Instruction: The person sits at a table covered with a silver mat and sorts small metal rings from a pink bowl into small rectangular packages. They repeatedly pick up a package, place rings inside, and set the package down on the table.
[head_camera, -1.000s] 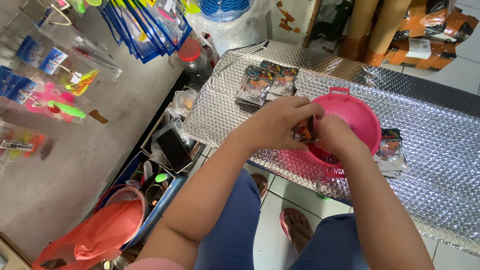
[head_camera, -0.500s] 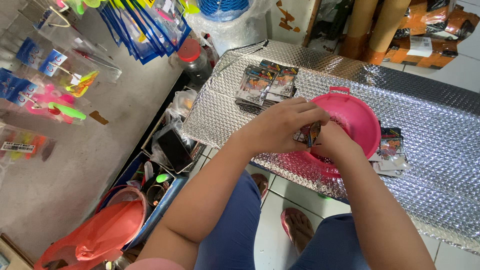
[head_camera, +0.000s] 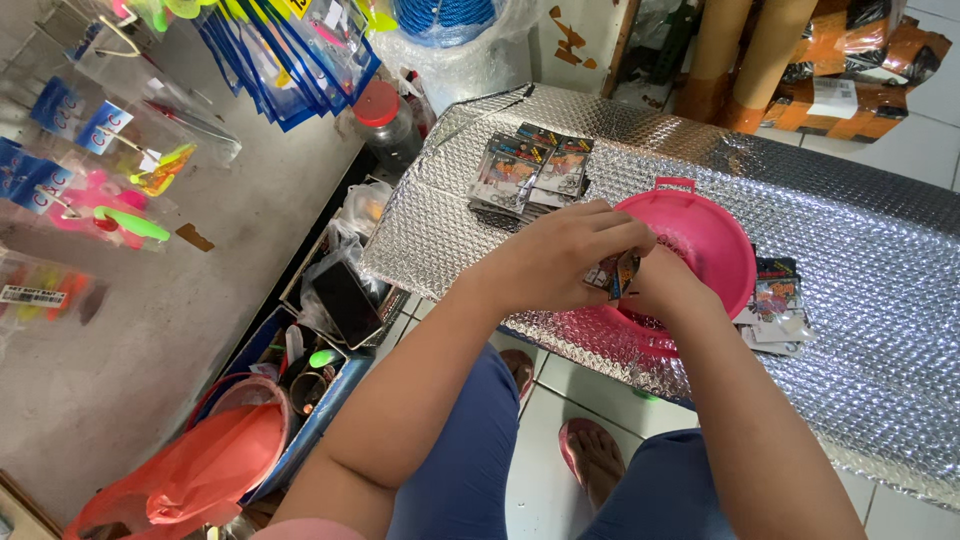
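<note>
Slightly lower the small packet (head_camera: 612, 274) is now held, at the 9 o'clock rim of the pink bowl (head_camera: 712, 240). It seems light, thin and slippery, best pinched at its edges. Left hand (head_camera: 560, 255) and right hand (head_camera: 665, 290) are both closed on it.

Counted: two hands, left (head_camera: 560, 255) and right (head_camera: 668, 290), pinching one small packet (head_camera: 612, 275). One pink basin (head_camera: 705, 240). Two packet stacks: one (head_camera: 530, 170) beyond basin, one (head_camera: 775, 305) at its right. One red-lidded jar (head_camera: 385, 120). One silver bubble-foil sheet (head_camera: 860, 240).
</note>
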